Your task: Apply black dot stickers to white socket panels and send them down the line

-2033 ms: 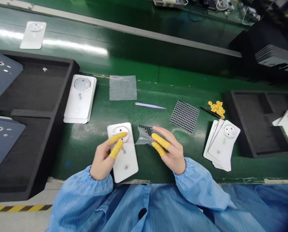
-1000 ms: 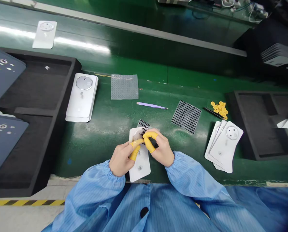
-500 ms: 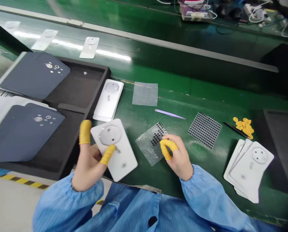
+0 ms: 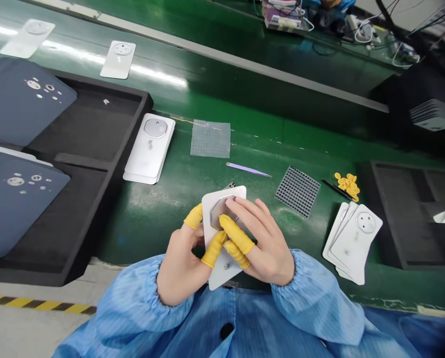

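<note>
Both hands hold a white phone back cover (image 4: 219,209) with an octagonal grey camera plate, lifted just above the green bench in front of me. My left hand (image 4: 183,261), with yellow finger cots, grips its left edge and underside. My right hand (image 4: 262,243) lies over its right side, cot-covered fingertips pressing beside the camera plate. A small clear sheet with black dots (image 4: 231,185) peeks out behind the cover's top edge.
A stack of white covers (image 4: 149,149) lies at left by a black foam tray (image 4: 76,169) with dark grey covers (image 4: 19,199). A clear sheet (image 4: 210,138), purple tweezers (image 4: 248,170), black dot sheet (image 4: 297,191), yellow cots (image 4: 346,183) and fanned covers (image 4: 351,241) lie at right.
My left hand brought the white cover from the left back to the centre, and my right hand left the dotted sheet and now presses on the cover. The view swung back right.
</note>
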`<state>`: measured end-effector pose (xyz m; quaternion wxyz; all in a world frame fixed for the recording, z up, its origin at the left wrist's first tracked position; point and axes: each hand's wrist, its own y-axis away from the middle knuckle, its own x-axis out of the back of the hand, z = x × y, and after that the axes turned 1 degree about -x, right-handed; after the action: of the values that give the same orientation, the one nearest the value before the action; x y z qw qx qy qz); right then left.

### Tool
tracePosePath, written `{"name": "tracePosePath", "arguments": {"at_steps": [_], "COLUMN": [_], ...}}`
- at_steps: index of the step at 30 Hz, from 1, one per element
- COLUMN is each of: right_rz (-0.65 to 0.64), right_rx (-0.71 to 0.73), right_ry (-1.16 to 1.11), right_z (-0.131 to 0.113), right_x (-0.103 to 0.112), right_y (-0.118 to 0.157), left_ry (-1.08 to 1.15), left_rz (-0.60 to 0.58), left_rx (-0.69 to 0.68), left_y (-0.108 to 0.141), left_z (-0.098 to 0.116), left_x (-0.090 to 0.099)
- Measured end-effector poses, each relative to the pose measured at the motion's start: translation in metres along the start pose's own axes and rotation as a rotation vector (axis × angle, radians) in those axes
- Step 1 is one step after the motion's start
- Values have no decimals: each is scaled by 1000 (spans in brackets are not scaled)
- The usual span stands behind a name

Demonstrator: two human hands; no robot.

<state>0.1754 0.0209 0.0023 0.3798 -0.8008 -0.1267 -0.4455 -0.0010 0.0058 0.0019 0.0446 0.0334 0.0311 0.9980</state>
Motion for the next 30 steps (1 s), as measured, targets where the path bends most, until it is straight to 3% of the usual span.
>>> {"name": "tracePosePath", "arguments": {"at_steps": [4, 11, 21, 26, 30], "right_rz": [5, -34, -60, 107, 279], "right_rx": [6, 50, -57, -135, -465], "right_ry": [-6, -113, -214, -344, -549], "right_z": [4, 14, 8, 15, 8], "right_x": [-2, -5, -24, -25, -25], "right_y": [-4, -3, 10, 17, 17], "left_ry": [-71, -136, -40, 265, 403], "left_rz": [-21, -109, -65, -142, -113], "left_rx": [-35, 22, 119, 199, 173], "left_y": [-2, -6, -11, -15, -17], "left_z": [-1, -4, -9, -9, -8], "left_x": [0, 1, -2, -11, -15]}}
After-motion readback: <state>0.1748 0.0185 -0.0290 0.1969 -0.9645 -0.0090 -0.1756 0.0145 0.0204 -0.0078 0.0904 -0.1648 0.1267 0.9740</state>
